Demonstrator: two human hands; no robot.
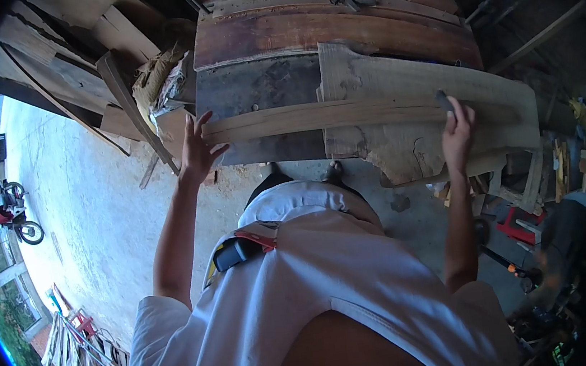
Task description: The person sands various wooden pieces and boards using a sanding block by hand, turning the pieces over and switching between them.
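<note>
A long narrow wooden plank (272, 122) lies crosswise in front of me, over a dark flat surface and a wide rough-edged board (375, 76). My left hand (197, 149) is at the plank's left end, thumb and fingers spread apart on either side of it. Near the plank's right end, my right hand (458, 134) has its fingers closed on a small dark grey piece (442, 100), whose kind cannot be made out. That piece overlaps the plank's end in this view.
Reddish-brown boards (255, 37) lie beyond the dark work surface (253, 86). Leaning timber (129, 104) and a crumpled sack stand at the left. A tape measure (237, 253) is at my waist. A motorbike (16, 214) stands far left; scrap wood (78, 359) lies lower left.
</note>
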